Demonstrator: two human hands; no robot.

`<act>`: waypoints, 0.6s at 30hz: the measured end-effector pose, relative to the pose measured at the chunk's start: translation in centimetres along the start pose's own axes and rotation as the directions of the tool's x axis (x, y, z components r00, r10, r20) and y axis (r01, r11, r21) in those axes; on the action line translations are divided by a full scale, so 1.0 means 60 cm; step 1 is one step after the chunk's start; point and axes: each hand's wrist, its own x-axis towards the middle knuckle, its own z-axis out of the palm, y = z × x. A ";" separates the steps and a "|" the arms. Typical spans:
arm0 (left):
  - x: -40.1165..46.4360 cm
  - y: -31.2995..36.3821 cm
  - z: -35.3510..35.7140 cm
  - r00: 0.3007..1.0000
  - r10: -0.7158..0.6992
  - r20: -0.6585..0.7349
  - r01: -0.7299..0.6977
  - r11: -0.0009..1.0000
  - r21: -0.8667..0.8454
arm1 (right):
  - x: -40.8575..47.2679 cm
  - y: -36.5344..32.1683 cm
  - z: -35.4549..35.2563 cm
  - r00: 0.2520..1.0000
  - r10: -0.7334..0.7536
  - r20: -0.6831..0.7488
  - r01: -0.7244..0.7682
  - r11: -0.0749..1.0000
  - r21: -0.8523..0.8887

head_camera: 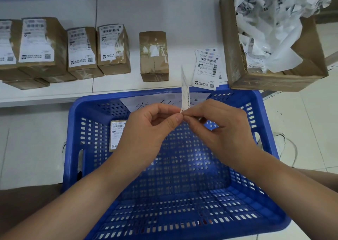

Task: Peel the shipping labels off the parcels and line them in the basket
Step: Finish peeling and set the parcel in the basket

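Over the blue perforated basket point(87, 111) my left hand point(153, 128) and my right hand point(217, 128) meet fingertip to fingertip. Both pinch the lower end of a white shipping label point(185, 91), which stands upright and edge-on to the camera. One labelled parcel point(117, 134) lies inside the basket at its far left, half hidden behind my left hand. On the white shelf beyond stands a bare brown parcel point(154, 56) with torn label remnants. To its left is a row of parcels bearing labels point(112, 47).
A small stack of loose labels point(207, 68) lies on the shelf at right. Beside it an open cardboard box point(237, 69) holds crumpled label backing paper. A paper sheet with handwriting point(146, 100) lines the basket's far wall. White tiled floor lies to the right.
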 end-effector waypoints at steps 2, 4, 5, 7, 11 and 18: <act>0.001 0.000 0.000 1.000 -0.003 -0.010 0.003 1.000 0.001 | -0.001 0.001 0.001 1.000 0.001 0.002 -0.001 1.000 -0.001; 0.001 -0.002 0.001 1.000 -0.004 -0.015 0.004 1.000 0.000 | -0.001 0.001 0.002 1.000 -0.003 0.005 0.003 1.000 -0.004; 0.002 -0.002 0.001 1.000 -0.004 -0.016 0.004 1.000 0.001 | -0.002 0.001 0.003 1.000 -0.005 0.004 0.005 1.000 -0.004; 0.002 -0.003 0.001 1.000 -0.005 -0.017 0.006 1.000 0.004 | -0.002 0.000 0.004 1.000 -0.006 -0.001 0.006 1.000 -0.002; 0.001 -0.005 0.002 1.000 -0.005 -0.028 0.006 1.000 0.018 | -0.003 0.000 0.007 1.000 -0.004 -0.021 0.004 1.000 -0.014; 0.000 -0.002 0.008 1.000 -0.027 0.000 0.027 0.998 -0.059 | -0.005 0.002 0.010 1.000 -0.006 -0.030 0.005 0.999 -0.039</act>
